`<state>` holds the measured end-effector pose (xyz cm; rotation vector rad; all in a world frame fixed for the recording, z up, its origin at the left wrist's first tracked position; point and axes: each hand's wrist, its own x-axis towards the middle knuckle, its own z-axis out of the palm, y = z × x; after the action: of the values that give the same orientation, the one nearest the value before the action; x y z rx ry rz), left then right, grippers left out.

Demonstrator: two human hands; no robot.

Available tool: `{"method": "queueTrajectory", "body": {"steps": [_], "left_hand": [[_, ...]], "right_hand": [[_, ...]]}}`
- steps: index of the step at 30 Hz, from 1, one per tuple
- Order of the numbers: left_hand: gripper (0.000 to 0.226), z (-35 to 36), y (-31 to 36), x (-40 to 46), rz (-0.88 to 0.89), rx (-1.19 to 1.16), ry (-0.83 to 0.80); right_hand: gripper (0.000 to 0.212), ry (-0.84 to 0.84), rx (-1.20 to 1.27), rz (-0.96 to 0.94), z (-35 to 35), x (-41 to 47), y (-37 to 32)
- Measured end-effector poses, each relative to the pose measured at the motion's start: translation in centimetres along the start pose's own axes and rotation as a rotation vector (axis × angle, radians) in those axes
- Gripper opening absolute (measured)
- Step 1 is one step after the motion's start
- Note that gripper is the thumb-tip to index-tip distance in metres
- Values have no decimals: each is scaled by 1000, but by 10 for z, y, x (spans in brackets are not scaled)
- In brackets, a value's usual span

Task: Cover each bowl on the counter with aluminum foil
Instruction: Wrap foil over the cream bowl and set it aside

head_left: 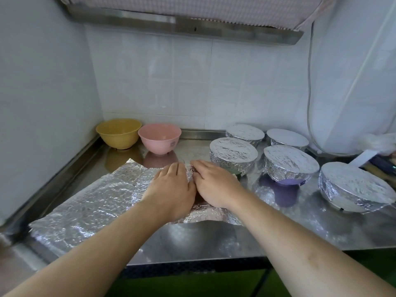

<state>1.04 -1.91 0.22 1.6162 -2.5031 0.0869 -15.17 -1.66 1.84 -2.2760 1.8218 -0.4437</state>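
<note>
1. Both hands lay side by side on the foil sheet [90, 202], left hand [171, 189] and right hand [214, 185], fingers fairly straight and pressing down over a hidden bowl, apparently.
2. Five foil-covered bowls [233, 155] stood to the right; the yellow bowl [119, 133] and pink bowl [159, 138] sat bare at the far left.
3. To do this well, the sheet probably wanted centring first, then smoothing outward and crimping under the rim without tearing.

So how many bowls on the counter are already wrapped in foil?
5, all on the right: two at the back, two in the middle, one nearest the front edge. Another may sit under the hands, hidden by the loose foil sheet.
</note>
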Motion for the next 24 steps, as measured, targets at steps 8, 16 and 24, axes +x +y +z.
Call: {"method": "queueTrajectory", "body": {"steps": [8, 16, 24], "left_hand": [[61, -5, 8, -6, -68, -116, 18], [82, -1, 1, -8, -14, -149, 44], [89, -1, 6, -12, -45, -146, 53]], "right_hand": [[30, 116, -39, 68, 6, -4, -4], [44, 95, 3, 133, 10, -18, -10], [67, 88, 40, 181, 13, -23, -3]]}}
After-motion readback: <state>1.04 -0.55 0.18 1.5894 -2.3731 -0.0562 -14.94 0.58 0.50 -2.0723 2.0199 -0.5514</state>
